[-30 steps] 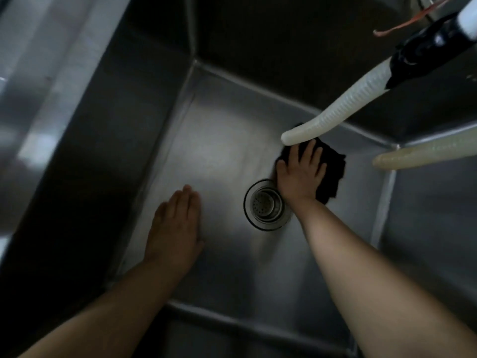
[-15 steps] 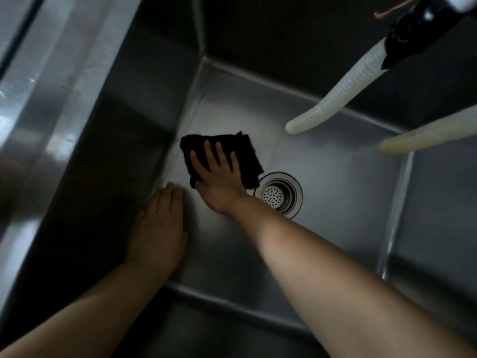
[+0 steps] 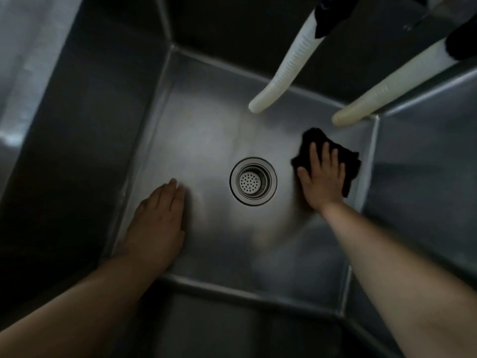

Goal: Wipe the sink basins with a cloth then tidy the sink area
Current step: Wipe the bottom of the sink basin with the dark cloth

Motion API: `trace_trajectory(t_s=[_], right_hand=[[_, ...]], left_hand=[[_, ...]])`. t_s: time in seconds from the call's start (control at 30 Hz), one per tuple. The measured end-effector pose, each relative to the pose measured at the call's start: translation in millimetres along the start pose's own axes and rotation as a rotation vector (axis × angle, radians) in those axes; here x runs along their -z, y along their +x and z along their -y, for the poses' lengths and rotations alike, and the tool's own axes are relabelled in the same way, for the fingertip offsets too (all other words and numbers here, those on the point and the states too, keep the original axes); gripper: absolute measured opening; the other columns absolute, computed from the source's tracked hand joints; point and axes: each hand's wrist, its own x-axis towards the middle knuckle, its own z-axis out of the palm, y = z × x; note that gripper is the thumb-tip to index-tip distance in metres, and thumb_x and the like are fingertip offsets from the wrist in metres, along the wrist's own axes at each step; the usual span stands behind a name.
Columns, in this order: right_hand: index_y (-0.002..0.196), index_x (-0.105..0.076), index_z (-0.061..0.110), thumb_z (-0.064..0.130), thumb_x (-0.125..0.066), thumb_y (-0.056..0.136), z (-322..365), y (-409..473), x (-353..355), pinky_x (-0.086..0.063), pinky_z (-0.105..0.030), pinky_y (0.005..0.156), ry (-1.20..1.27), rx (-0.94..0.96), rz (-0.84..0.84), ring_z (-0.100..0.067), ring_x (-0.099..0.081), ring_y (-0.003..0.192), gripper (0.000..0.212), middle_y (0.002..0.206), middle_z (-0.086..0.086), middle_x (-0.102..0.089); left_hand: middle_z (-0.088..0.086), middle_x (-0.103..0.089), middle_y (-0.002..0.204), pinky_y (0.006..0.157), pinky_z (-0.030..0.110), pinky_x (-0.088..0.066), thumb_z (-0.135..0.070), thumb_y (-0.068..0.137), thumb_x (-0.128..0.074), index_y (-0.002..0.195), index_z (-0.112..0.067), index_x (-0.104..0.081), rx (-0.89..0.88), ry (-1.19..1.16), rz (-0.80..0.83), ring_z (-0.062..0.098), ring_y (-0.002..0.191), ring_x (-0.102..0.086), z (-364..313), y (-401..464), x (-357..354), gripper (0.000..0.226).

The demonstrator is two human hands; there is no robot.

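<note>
Steel walls of a deep sink basin point(image 3: 77, 140) fill the head view, dim and grey, seen from straight above. Its flat floor shines softly in the middle, and the corners fall into shadow.

At the centre of the floor sits a round drain point(image 3: 253, 181) with a perforated strainer cup inside a steel ring.

My right hand point(image 3: 321, 178) lies to the right of the drain, close to the right wall. Its fingers are straight and slightly spread, pressing flat on a black cloth point(image 3: 347, 164). That cloth is bunched on the basin floor under my palm and fingers, showing past my fingertips and along the right side of my hand. It lies just beside the drain ring without covering it. My right forearm reaches in from the lower right corner.

My left hand point(image 3: 157, 220) rests palm down on the basin floor to the left of the drain, near the left wall. Its fingers are straight and held together, holding nothing. My left forearm comes in from the lower left corner.

Two pale ribbed hoses point(image 3: 285, 65) hang from the top right, each joined to a black fitting. Their open ends point down over the back right part of the basin, above the cloth and not touching it.
</note>
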Motion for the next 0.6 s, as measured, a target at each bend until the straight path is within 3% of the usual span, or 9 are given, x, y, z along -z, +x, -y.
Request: trace_trajectory(t_s=[0.13, 0.23, 0.33, 0.4, 0.6], right_hand=[[0.150, 0.001, 0.023, 0.052, -0.019, 0.095, -29.4, -46.6, -11.9, 0.005, -0.045, 0.116, -0.019, -0.123, 0.035, -0.028, 0.007, 0.145, 0.065, 0.158, -0.009, 0.006], [0.150, 0.000, 0.020, 0.061, 0.002, 0.078, -22.0, -86.4, -23.9, 0.006, -0.044, 0.114, -0.003, -0.154, 0.061, -0.032, 0.007, 0.145, 0.083, 0.158, -0.012, 0.006], [0.150, -0.001, 0.016, 0.063, 0.005, 0.071, -0.9, -117.1, -33.8, 0.007, -0.047, 0.114, 0.003, -0.126, 0.135, -0.036, 0.009, 0.144, 0.091, 0.157, -0.017, 0.007], [0.149, -0.001, 0.015, 0.064, 0.003, 0.071, 17.2, -126.7, -37.0, 0.008, -0.049, 0.113, 0.013, -0.090, 0.153, -0.038, 0.010, 0.143, 0.092, 0.156, -0.018, 0.007], [0.150, 0.004, 0.014, 0.069, 0.001, 0.070, 90.4, -115.0, -33.7, 0.009, -0.052, 0.112, 0.041, 0.014, 0.149, -0.039, 0.015, 0.142, 0.098, 0.155, -0.020, 0.012]], left_hand=[[0.028, -0.055, 0.126, 0.082, 0.054, -0.051, -0.017, 0.045, -0.083, 0.118, 0.005, -0.060, -0.005, 0.008, 0.011, 0.045, 0.108, -0.057, -0.3, -2.2, 12.0, 0.080], [0.026, -0.055, 0.128, 0.083, 0.052, -0.050, -0.018, 0.052, -0.080, 0.114, 0.001, -0.063, 0.011, 0.013, -0.013, 0.043, 0.109, -0.058, 1.4, -5.7, 32.6, 0.067], [0.013, -0.028, 0.153, 0.106, 0.044, -0.032, -0.025, 0.077, -0.069, 0.139, -0.010, -0.042, 0.057, -0.034, -0.038, 0.032, 0.136, -0.032, -0.4, -14.5, 59.4, 0.069], [0.004, -0.007, 0.159, 0.113, 0.037, -0.019, -0.034, 0.089, -0.055, 0.147, -0.019, -0.023, 0.072, -0.030, -0.016, 0.025, 0.143, -0.012, 1.6, -22.6, 74.3, 0.068], [0.004, 0.012, 0.158, 0.114, 0.040, -0.018, -0.045, 0.090, -0.051, 0.149, -0.023, -0.012, 0.122, 0.014, 0.109, 0.027, 0.145, -0.002, 15.0, -49.2, 87.4, 0.074]])
